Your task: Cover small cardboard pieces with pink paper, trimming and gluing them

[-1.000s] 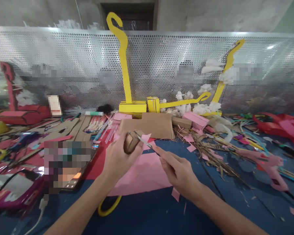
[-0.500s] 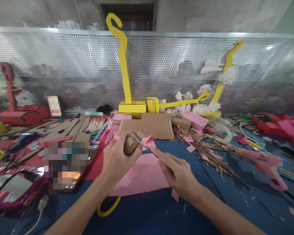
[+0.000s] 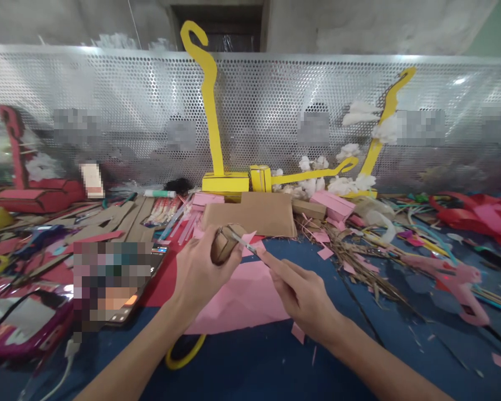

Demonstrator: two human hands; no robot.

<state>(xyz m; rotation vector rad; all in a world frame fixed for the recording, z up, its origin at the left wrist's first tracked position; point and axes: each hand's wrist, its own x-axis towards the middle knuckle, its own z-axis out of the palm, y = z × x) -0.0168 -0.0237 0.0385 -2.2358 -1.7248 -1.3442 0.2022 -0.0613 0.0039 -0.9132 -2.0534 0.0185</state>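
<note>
Brown cardboard block (image 3: 224,246), raised above a pink sheet (image 3: 246,298) and clamped between the fingers and thumb of the left hand (image 3: 198,273). The right hand (image 3: 303,289) has its fingers closed on a slim metal tool (image 3: 249,246), tip at the block's upper side. Outward: blue tabletop (image 3: 250,370), flat cardboard panel (image 3: 269,216), yellow hooked upright (image 3: 211,117).

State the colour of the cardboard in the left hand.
The cardboard is brown; the head view shows it.
</note>
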